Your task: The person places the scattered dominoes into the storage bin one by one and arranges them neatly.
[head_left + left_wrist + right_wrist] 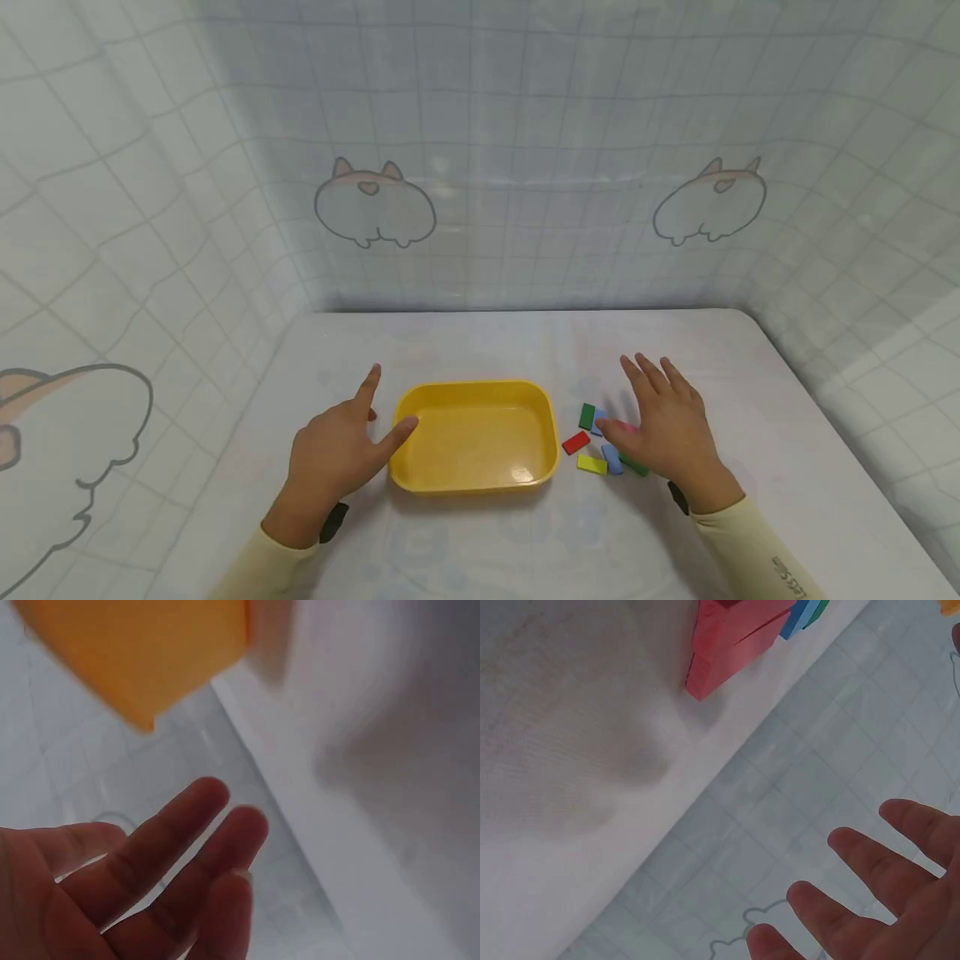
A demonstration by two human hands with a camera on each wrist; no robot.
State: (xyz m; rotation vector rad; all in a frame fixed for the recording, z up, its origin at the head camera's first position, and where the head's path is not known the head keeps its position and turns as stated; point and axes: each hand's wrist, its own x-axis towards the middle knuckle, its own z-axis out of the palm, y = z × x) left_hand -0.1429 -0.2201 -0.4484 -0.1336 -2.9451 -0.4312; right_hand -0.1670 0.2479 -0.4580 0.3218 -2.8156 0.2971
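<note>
A yellow rectangular tray lies on the table between my hands. My left hand is at its left side, index finger stretched out and thumb over the rim; whether it touches the tray I cannot tell. In the left wrist view the left fingers are loosely bent, apart from the tray. My right hand hovers, fingers spread, over small coloured blocks, holding nothing. Among them are a red block, a yellow block and a green block. Red blocks show large in the right wrist view.
The white table ends at a straight far edge. Behind it and at both sides hangs a white grid-patterned curtain with cartoon animal drawings. A dark band sits at each wrist, below pale sleeves.
</note>
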